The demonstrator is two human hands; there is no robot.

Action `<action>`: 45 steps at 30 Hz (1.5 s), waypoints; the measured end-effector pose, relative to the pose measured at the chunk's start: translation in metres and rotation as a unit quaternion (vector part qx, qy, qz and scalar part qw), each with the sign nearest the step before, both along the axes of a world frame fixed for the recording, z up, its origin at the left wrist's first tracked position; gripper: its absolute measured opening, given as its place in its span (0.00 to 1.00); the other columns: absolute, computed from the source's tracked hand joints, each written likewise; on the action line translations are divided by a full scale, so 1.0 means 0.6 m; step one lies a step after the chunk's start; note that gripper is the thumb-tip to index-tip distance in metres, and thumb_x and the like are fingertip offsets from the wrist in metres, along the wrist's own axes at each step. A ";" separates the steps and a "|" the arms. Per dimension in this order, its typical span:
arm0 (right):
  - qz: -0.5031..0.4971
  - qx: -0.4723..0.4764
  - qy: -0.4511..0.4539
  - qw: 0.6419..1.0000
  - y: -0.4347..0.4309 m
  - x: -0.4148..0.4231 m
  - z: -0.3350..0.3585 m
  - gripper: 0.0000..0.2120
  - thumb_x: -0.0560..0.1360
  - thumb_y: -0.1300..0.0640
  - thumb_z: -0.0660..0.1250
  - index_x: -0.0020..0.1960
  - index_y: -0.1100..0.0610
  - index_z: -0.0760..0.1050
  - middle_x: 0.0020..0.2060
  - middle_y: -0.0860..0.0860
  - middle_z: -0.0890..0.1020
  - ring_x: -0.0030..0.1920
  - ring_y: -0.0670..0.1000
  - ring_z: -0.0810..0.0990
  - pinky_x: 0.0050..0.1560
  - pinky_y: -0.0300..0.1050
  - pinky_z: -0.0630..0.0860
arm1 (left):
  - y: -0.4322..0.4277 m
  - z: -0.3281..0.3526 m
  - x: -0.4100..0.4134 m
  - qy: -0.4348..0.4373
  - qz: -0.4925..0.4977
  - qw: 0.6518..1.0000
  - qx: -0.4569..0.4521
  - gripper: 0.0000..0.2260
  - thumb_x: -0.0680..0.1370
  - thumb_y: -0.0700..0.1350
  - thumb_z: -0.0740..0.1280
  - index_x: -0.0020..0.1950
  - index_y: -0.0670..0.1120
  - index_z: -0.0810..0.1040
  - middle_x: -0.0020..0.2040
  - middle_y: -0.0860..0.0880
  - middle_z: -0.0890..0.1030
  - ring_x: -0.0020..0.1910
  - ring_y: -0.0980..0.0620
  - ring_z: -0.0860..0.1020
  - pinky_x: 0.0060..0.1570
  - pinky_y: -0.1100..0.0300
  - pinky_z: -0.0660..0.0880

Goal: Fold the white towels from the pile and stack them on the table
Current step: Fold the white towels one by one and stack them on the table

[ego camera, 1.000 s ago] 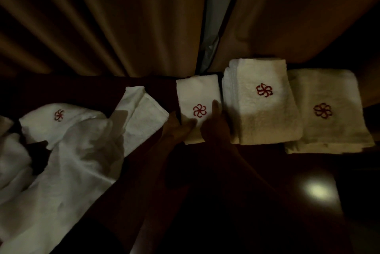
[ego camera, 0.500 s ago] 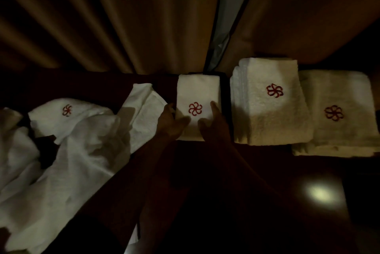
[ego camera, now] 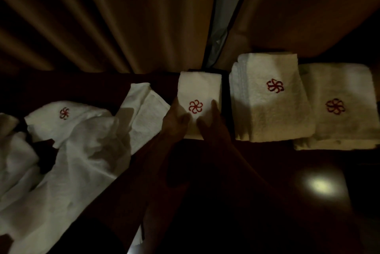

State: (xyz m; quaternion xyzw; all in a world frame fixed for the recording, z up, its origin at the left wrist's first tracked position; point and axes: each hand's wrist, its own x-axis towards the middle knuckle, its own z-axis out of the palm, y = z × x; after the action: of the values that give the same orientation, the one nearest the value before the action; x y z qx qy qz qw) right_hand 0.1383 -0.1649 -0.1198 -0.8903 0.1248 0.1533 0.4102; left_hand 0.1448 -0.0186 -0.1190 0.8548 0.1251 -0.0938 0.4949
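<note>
Towels folded and towels waiting share the dark table [ego camera: 329, 163] in front of the drawn curtain [ego camera: 123, 17]. By my reckoning the job is somewhere past its middle. Two stacks of folded white towels, the middle stack [ego camera: 269, 110] and the right stack [ego camera: 341, 118], sit side by side at the far right, each with a red flower emblem on top. Just to their left, parted from the middle stack by a narrow dark gap, lies the small folded towel [ego camera: 199, 89], emblem up, near the table's far edge. It looks folded and set down; whether it begins a third stack there I cannot say.

Left to do is the pile [ego camera: 78, 161] of crumpled white towels spread over the left side of the table, one with its emblem showing. A loose flat towel [ego camera: 144, 114] also lies between the pile and my hands.

My left hand [ego camera: 174, 122] is at the small folded towel's near left edge with the thumb laid on top. The light is too dim for me to tell whether the fingers curl under it. My right hand [ego camera: 213, 126] rests on the near right part, fingers straight and flat on the cloth, gripping nothing.
</note>
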 end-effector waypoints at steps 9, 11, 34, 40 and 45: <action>0.046 -0.020 -0.030 0.998 -0.018 -0.012 0.003 0.39 0.80 0.43 0.65 0.81 0.46 0.45 0.80 0.57 0.53 0.77 0.60 0.60 0.72 0.62 0.66 | -0.004 0.013 -0.018 -0.038 -0.042 0.994 0.097 0.35 0.81 0.56 0.64 0.82 0.50 0.51 0.79 0.45 0.60 0.75 0.47 0.63 0.75 0.53 0.60; 0.053 -0.035 -0.042 0.997 -0.020 -0.015 0.003 0.39 0.80 0.44 0.64 0.82 0.48 0.46 0.79 0.57 0.54 0.77 0.60 0.60 0.73 0.61 0.66 | -0.008 0.011 -0.027 -0.030 -0.060 0.991 0.117 0.31 0.82 0.57 0.61 0.82 0.51 0.52 0.80 0.46 0.56 0.77 0.47 0.60 0.72 0.60 0.55; 0.314 0.048 0.050 0.947 0.312 -0.162 0.071 0.20 0.71 0.47 0.74 0.60 0.53 0.76 0.55 0.50 0.82 0.54 0.52 0.82 0.55 0.51 0.80 | 0.337 0.096 -0.224 0.018 0.083 0.941 0.329 0.37 0.72 0.57 0.72 0.76 0.47 0.63 0.75 0.42 0.64 0.72 0.38 0.65 0.65 0.40 0.70; 0.294 0.028 0.092 0.951 0.326 -0.235 0.033 0.08 0.76 0.55 0.68 0.54 0.55 0.81 0.55 0.52 0.83 0.57 0.53 0.81 0.51 0.40 0.74 | 0.369 0.097 -0.301 0.082 0.088 0.966 0.231 0.47 0.71 0.63 0.73 0.81 0.51 0.50 0.81 0.43 0.51 0.78 0.39 0.57 0.70 0.42 0.67; 0.241 0.056 0.082 0.965 0.312 -0.262 0.048 0.06 0.77 0.57 0.67 0.53 0.53 0.80 0.53 0.51 0.82 0.54 0.51 0.81 0.55 0.47 0.79 | 0.378 0.102 -0.339 0.056 0.034 0.961 0.270 0.32 0.72 0.52 0.74 0.71 0.43 0.67 0.68 0.41 0.71 0.66 0.39 0.71 0.59 0.47 0.73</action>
State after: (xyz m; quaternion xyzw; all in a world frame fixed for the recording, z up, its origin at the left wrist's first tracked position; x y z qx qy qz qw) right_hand -0.0189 0.0226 -0.0907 -0.8543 -0.0694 0.3267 0.3984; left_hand -0.0587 0.2084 -0.0579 0.9451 0.2024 -0.0870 0.2412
